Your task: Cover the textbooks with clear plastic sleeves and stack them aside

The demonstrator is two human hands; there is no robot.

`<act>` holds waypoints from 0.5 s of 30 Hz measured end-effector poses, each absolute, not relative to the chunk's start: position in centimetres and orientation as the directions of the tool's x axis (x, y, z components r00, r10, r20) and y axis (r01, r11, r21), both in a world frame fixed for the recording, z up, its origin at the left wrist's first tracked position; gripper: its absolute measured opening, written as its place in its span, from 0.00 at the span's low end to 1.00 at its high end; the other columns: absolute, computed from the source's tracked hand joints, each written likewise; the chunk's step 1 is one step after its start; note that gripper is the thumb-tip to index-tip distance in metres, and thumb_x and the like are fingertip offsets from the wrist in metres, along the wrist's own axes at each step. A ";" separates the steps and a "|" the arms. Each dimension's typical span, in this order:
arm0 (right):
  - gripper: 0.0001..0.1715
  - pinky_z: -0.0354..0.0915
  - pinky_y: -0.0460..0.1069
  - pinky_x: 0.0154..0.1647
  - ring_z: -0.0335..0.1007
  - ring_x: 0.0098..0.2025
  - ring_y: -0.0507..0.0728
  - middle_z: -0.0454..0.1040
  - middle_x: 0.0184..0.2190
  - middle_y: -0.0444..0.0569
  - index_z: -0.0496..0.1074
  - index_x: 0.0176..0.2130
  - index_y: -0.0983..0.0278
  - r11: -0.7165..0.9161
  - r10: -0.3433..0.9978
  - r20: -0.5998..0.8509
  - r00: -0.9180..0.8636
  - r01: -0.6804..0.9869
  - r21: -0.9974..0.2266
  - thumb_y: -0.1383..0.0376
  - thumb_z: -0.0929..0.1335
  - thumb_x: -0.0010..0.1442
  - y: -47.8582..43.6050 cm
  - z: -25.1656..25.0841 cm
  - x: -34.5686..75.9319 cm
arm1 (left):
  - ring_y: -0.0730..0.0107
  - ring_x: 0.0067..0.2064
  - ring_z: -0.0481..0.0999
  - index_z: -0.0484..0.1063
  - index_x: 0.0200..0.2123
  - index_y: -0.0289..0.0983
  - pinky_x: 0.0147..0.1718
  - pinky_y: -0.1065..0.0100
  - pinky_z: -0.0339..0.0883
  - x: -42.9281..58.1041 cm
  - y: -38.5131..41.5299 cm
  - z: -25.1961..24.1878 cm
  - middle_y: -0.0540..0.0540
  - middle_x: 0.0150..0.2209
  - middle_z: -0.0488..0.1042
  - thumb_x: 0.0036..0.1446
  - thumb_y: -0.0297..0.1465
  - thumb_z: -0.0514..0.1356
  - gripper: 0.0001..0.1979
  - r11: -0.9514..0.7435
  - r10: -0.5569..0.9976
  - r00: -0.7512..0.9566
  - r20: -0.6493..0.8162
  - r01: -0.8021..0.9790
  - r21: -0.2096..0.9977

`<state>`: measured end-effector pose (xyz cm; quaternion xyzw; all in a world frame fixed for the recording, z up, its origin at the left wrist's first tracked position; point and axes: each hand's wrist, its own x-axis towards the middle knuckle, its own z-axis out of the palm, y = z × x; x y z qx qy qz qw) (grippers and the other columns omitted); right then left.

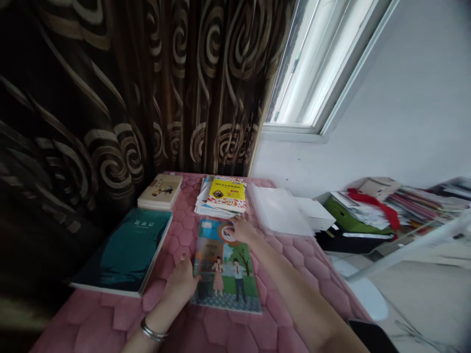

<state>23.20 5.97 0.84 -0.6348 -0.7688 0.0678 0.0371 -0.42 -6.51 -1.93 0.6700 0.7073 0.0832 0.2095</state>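
A textbook [227, 274] with two drawn children in red scarves on its cover lies flat in front of me. At its left edge is my left hand [183, 280], thumb out towards the cover and fingers apart from it. My right hand [242, 229] lies over the book's upper right part, fingers reaching to the top edge and spread rather than gripping. It covers part of the round title badge. A silver bracelet [152, 331] circles my left wrist.
Left of the textbook are a large teal book [128, 250] and a small stack of tan books [161, 191]. Behind it is a pile topped by a yellow book [228, 192]. White sheets [281, 208] lie to the right. Beyond the pink tablecloth [235, 326] stand cluttered papers [362, 215].
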 end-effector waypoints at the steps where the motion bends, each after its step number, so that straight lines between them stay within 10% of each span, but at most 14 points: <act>1: 0.27 0.57 0.56 0.58 0.57 0.62 0.66 0.66 0.59 0.59 0.70 0.56 0.65 0.176 0.982 -0.041 -0.183 0.974 -0.145 0.54 0.66 0.62 6.3 1.0 23.3 | 0.51 0.57 0.72 0.61 0.58 0.30 0.51 0.62 0.63 -0.5 -6.5 -1.9 0.29 0.56 0.71 0.51 0.31 0.62 0.31 0.103 0.982 -0.027 -0.189 0.908 0.407; 8: 0.22 0.64 0.53 0.48 0.71 0.52 0.65 0.75 0.49 0.61 0.73 0.49 0.67 0.016 0.992 -0.121 -0.031 0.992 -0.128 0.56 0.68 0.60 4.6 1.1 26.0 | 0.58 0.41 0.79 0.69 0.43 0.34 0.38 0.66 0.68 -3.0 -2.8 -1.1 0.41 0.41 0.78 0.43 0.29 0.68 0.22 0.216 0.968 -0.091 -0.233 0.771 0.599; 15: 0.18 0.63 0.47 0.34 0.77 0.40 0.60 0.80 0.36 0.57 0.77 0.35 0.66 -0.186 0.980 -0.103 0.168 0.962 -0.200 0.57 0.63 0.63 -1.8 -1.2 29.6 | 0.66 0.41 0.77 0.65 0.50 0.35 0.39 0.71 0.66 -1.6 6.8 -0.8 0.44 0.41 0.77 0.48 0.22 0.64 0.25 0.026 0.997 0.026 -0.077 0.788 0.615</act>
